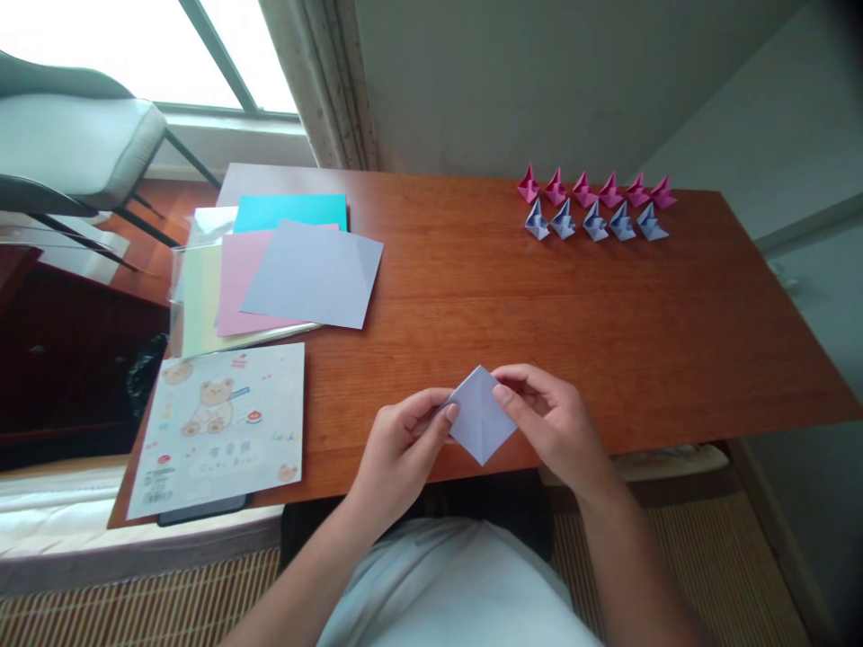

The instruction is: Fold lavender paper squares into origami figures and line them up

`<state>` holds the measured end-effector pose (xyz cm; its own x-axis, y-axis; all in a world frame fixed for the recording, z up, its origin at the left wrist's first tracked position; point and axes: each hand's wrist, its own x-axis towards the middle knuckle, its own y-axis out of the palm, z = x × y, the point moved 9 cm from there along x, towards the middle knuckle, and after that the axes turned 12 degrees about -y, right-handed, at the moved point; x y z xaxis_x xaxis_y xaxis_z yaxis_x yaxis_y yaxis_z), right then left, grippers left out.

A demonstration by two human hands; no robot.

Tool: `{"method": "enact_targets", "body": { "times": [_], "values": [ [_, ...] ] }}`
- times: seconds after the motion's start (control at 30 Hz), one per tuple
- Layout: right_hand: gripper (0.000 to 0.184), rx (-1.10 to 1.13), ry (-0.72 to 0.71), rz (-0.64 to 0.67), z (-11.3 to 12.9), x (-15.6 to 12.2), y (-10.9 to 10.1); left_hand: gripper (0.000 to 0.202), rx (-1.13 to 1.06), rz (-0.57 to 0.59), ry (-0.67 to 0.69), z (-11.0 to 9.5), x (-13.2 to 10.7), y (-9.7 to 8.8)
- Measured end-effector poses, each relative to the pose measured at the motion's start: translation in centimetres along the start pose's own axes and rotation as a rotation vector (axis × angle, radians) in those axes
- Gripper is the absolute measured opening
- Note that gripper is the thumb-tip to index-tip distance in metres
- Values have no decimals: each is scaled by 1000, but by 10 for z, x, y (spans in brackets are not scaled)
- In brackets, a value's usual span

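A small folded square of pale lavender origami paper is held up near the table's front edge, one corner pointing away from me and one toward me. A crease runs down its middle. My left hand pinches its left corner between thumb and fingers. At the upper right edge, my right hand grips it, thumb on top and fingers behind. The fingers behind the paper are partly hidden.
Several pink folded paper figures stand in a row at the back right of the wooden table, with a row of lavender ones before them. Loose lavender paper tops coloured sheets at left, behind a bear-print pad. A dark flat object lies partly under it.
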<state>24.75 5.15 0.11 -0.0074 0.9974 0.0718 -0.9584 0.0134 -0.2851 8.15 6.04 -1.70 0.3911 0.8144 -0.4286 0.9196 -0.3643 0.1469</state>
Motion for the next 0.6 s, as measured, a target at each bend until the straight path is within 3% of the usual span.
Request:
{"method": "enact_targets", "body": {
  "times": [0.33,0.6],
  "values": [
    [13,-90,-70,52,16,15,2,25,105,86,-27,6,0,6],
    [7,-210,-245,169,48,8,18,20,181,84,-26,2,1,10]
  ]
}}
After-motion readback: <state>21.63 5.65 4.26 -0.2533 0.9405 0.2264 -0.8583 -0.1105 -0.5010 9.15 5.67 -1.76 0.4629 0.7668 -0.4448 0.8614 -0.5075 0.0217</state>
